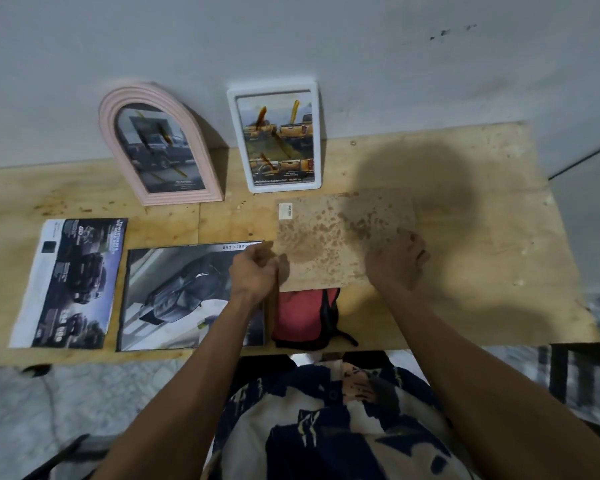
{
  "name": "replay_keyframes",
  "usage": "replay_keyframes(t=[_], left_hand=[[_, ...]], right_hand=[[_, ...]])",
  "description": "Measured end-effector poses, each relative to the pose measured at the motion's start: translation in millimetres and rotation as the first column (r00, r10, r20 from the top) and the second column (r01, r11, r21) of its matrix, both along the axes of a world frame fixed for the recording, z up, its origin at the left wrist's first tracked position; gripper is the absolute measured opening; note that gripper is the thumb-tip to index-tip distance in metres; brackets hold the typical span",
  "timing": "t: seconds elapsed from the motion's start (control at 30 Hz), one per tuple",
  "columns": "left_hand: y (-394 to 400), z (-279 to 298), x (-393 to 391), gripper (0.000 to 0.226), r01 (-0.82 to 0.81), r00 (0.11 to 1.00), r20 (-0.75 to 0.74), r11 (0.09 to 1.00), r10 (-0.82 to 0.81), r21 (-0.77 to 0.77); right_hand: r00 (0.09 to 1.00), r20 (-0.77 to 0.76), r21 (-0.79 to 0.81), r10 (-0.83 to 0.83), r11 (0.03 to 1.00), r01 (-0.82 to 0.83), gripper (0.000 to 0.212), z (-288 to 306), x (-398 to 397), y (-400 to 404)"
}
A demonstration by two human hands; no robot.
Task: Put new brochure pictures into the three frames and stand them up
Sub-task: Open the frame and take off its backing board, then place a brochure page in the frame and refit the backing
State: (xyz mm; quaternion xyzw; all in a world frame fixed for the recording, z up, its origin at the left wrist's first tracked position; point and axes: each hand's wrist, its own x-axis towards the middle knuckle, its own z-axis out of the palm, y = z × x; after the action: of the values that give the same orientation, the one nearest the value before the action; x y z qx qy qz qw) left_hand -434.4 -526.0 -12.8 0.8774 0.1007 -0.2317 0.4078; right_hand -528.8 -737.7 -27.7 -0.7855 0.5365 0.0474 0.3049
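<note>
A pink arched frame (160, 143) and a white rectangular frame (274, 136) stand against the wall, each with a car picture inside. A third frame (329, 237) lies face down on the table (465, 237), its stained brown backing board up. My left hand (257, 271) grips its left edge, fingers curled. My right hand (395, 261) holds its right front corner, fingers curled over the board. Two car brochure sheets lie at the left: a tall sheet (70, 282) and a wide sheet (177, 299).
A red pouch with a black strap (305, 317) lies at the table's front edge, partly under the flat frame. The grey wall runs right behind the standing frames. A dark chair or stand (575, 372) sits off the table's right front corner.
</note>
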Motion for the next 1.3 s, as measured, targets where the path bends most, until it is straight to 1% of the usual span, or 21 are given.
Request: replay_keyframes(t=[0.1,0.17,0.2,0.3,0.4,0.43,0.5,0.53,0.6,0.63,0.7,0.8,0.9,1.0,1.07,1.2,1.3], left_hand=[[32.1,6.3,0.8,0.031,-0.009,0.999,0.037,0.999,0.008,0.034],[60.6,7.4,3.3,0.038,-0.01,0.999,0.043,0.998,0.007,0.065],[76.5,8.4,5.1,0.04,-0.01,0.999,0.039,0.996,0.007,0.083],[130.1,7.6,14.3,0.04,-0.029,0.999,0.019,0.99,0.027,0.136],[187.1,10.5,24.0,0.036,-0.003,0.997,0.076,0.979,-0.013,0.203],[204.1,9.4,28.2,0.032,0.0,0.995,0.1,0.977,-0.022,0.213],[234.1,4.6,36.2,0.015,0.035,0.99,0.119,0.955,-0.073,0.293],[246.7,0.2,40.9,0.011,0.055,0.988,0.12,0.941,-0.1,0.333],[266.6,-11.4,51.1,0.007,0.094,0.985,0.101,0.928,-0.139,0.36],[272.1,-14.5,55.0,0.009,0.127,0.981,0.09,0.926,-0.169,0.357],[276.4,-15.5,59.7,0.013,0.175,0.976,0.064,0.921,-0.21,0.347],[276.8,-13.9,61.1,0.009,0.226,0.966,0.042,0.909,-0.256,0.35],[278.4,-9.7,62.2,0.006,0.216,0.967,0.052,0.909,-0.25,0.356],[280.4,-7.9,67.2,0.006,0.205,0.972,0.043,0.917,-0.233,0.342],[282.3,-5.2,69.9,0.008,0.21,0.971,0.032,0.908,-0.237,0.363],[285.0,-2.5,69.8,0.023,0.225,0.965,0.038,0.892,-0.26,0.392],[284.4,-1.3,70.4,0.03,0.238,0.96,0.041,0.881,-0.278,0.408]], right_hand=[[0.989,0.028,-0.011,0.148,0.989,-0.148,0.057,4.5,15.9,35.5],[0.973,0.073,0.052,0.219,0.973,-0.223,0.053,3.5,28.4,64.0],[0.963,0.099,0.082,0.25,0.963,-0.258,0.047,4.3,34.9,79.3],[0.93,0.136,0.089,0.342,0.93,-0.355,0.013,9.5,50.1,128.8],[0.903,0.218,0.138,0.369,0.905,-0.403,0.005,13.9,57.5,180.0],[0.896,0.237,0.148,0.376,0.897,-0.416,0.006,13.1,59.7,194.2],[0.891,0.224,0.18,0.394,0.882,-0.435,0.009,6.7,62.7,218.8],[0.895,0.201,0.199,0.398,0.878,-0.435,0.015,5.1,63.3,228.9],[0.905,0.149,0.2,0.398,0.884,-0.422,0.032,1.2,63.8,246.5],[0.909,0.128,0.174,0.396,0.894,-0.414,0.038,0.4,63.5,253.8],[0.914,0.094,0.12,0.395,0.907,-0.405,0.044,-1.7,62.1,266.1],[0.927,0.016,0.092,0.374,0.923,-0.374,0.048,-1.5,60.1,282.5],[0.919,-0.034,0.066,0.393,0.918,-0.39,0.055,-3.5,57.8,289.6],[0.904,-0.098,0.047,0.417,0.909,-0.414,0.055,-5.6,60.0,289.4],[0.894,-0.128,0.032,0.429,0.903,-0.428,0.056,-5.8,61.4,291.0],[0.885,-0.158,0.03,0.438,0.898,-0.439,0.061,-7.9,60.9,294.2],[0.879,-0.175,0.022,0.443,0.895,-0.446,0.064,-9.6,61.9,293.3]])
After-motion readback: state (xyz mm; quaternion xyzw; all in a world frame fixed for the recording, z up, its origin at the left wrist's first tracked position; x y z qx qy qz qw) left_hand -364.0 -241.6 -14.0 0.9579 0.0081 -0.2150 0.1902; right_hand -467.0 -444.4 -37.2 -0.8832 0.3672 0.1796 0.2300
